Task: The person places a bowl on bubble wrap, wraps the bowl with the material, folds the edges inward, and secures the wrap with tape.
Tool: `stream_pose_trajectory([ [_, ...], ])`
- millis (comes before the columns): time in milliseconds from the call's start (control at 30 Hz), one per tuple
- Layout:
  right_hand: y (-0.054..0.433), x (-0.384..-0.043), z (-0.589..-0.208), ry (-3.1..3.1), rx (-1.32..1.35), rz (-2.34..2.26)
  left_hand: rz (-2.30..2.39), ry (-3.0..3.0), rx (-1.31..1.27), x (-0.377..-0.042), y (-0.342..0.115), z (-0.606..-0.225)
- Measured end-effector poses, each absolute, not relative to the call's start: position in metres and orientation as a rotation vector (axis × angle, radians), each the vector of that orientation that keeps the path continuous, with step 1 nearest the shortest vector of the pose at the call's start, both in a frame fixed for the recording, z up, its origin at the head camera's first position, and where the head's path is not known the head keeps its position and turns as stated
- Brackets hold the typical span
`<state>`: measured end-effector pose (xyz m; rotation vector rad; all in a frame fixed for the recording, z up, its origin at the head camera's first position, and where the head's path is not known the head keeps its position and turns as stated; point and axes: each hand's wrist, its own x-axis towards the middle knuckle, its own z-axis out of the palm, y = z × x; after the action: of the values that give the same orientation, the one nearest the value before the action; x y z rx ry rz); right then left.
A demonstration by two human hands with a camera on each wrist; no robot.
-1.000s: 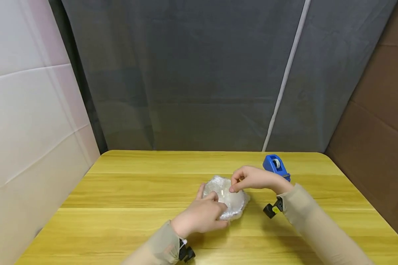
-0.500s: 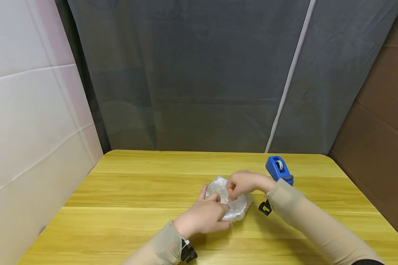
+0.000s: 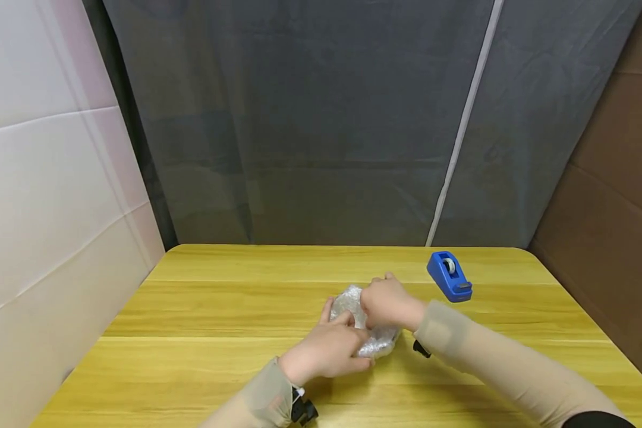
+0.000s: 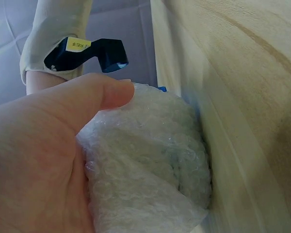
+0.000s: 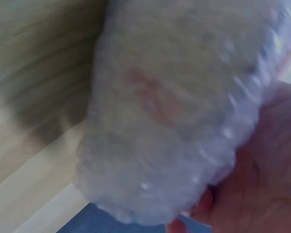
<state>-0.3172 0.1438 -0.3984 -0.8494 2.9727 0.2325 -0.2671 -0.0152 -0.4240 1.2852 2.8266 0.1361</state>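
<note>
A bundle of clear bubble wrap (image 3: 378,343) rests on the wooden table. My left hand (image 3: 329,349) holds it from the near left side, fingers spread over its top. In the left wrist view the left thumb (image 4: 117,95) lies along the side of the bubble wrap (image 4: 145,160). My right hand (image 3: 387,303) is bent down over the top of the bundle, its fingers curled against the wrap and their tips hidden from above. The right wrist view shows the bundle's side (image 5: 179,111) close up, with the curled right hand (image 5: 262,179) at its edge.
A blue tape dispenser (image 3: 449,276) with a roll of clear tape stands behind and right of the bundle. The wooden table (image 3: 203,321) has rounded back corners. Dark grey cloth (image 3: 321,131) hangs behind it, with a white panel (image 3: 48,178) left and a brown one right.
My right hand has come down and slightly left onto the wrap; a second ago it pinched at the top of it. The left hand has stayed on the bundle.
</note>
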Motion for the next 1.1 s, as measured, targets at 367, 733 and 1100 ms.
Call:
stream_pose_trajectory([
  [367,0.137,-0.314,-0.408,3.048,-0.877,0.424,0.039,2.904,1.278,-0.263,-0.016,-0.425],
  [733,0.138,-0.315,-0.409,3.081,-0.906,0.445,-0.063,2.957,1.296,-0.261,-0.016,-0.423],
  [1100,0.139,-0.314,-0.408,3.066,-0.889,0.493,-0.120,3.011,1.296,-0.258,-0.012,-0.424],
])
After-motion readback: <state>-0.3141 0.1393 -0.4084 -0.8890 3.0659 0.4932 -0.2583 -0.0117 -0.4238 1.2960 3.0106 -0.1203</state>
